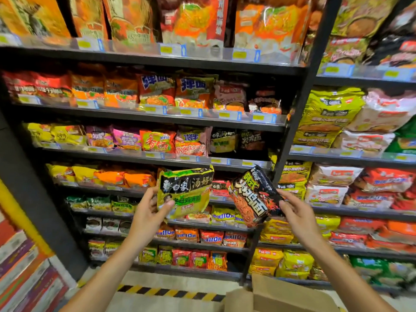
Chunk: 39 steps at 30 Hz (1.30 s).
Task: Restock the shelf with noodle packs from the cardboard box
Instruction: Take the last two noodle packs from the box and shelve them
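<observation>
My left hand (pixel 150 210) grips a yellow-green noodle pack (pixel 185 190) by its lower left corner, held up in front of the middle shelves. My right hand (pixel 295 210) grips a black and orange noodle pack (pixel 253 195) by its right edge, tilted to the left. Both packs hang in the air side by side, apart from each other. Matching yellow-green and black packs (pixel 222 140) stand on the shelf (pixel 157 157) two levels above. The open cardboard box (pixel 281 293) sits at the bottom right, below my right arm; its inside is hidden.
Dark metal shelving filled with noodle packs covers the whole view, split by an upright post (pixel 292 131). A second shelf bay (pixel 360 158) stands to the right. A yellow-black hazard stripe (pixel 168 291) marks the floor by the shelf base. Striped packaging (pixel 24 278) lies at the left.
</observation>
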Each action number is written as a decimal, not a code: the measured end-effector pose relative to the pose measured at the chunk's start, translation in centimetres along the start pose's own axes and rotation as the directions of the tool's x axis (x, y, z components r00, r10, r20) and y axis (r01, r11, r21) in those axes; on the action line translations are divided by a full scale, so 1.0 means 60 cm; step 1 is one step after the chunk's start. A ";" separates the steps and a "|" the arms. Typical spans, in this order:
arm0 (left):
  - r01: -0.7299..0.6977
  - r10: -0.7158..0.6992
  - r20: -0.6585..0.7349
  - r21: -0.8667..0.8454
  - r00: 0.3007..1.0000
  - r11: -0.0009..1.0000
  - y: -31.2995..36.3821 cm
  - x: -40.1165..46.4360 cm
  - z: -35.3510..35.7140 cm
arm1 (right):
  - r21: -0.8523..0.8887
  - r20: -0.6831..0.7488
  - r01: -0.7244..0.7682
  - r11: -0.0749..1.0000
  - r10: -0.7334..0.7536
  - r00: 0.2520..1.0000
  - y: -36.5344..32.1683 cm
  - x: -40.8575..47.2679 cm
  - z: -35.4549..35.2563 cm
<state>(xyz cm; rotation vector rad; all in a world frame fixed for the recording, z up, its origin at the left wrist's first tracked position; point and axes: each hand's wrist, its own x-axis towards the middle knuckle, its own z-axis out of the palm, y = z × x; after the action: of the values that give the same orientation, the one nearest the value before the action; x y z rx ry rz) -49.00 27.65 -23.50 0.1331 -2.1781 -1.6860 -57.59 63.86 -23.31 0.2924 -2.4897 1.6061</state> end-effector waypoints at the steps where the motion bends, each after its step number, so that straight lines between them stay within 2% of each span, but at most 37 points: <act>1: 0.006 -0.006 0.003 0.000 1.000 1.000 -0.004 0.014 0.000 | -0.006 -0.013 -0.022 1.000 0.021 1.000 -0.004 0.003 0.006; 6: 0.022 -0.021 0.057 -0.012 0.998 1.000 -0.019 0.089 0.027 | 0.017 -0.033 -0.066 0.998 0.067 0.997 -0.011 0.030 0.013; 16: -0.022 0.021 0.122 0.010 0.992 1.000 -0.052 0.251 0.097 | -0.007 -0.067 0.006 1.000 -0.007 0.998 0.036 0.177 0.028; 23: -0.203 0.199 0.148 0.014 0.969 0.979 -0.066 0.342 0.155 | 0.035 -0.101 -0.006 0.999 0.010 0.995 0.081 0.261 0.032; 28: -0.278 0.270 0.131 0.043 0.954 0.960 -0.080 0.383 0.198 | 0.071 -0.117 -0.008 0.997 0.016 0.993 0.104 0.301 0.025; 34: -0.460 0.448 0.170 0.033 0.877 0.887 -0.100 0.458 0.244 | 0.125 -0.135 -0.038 0.991 0.055 0.989 0.122 0.331 0.028; 39: -0.425 0.421 0.199 -0.024 0.885 0.905 -0.127 0.510 0.283 | 0.129 -0.162 -0.043 0.991 0.064 0.985 0.140 0.345 0.028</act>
<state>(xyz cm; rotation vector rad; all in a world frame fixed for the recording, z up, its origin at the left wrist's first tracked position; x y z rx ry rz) -84.43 31.81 -26.92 -0.4968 -2.1598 -1.4735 -79.78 64.17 -26.37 0.1026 -2.2976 1.7345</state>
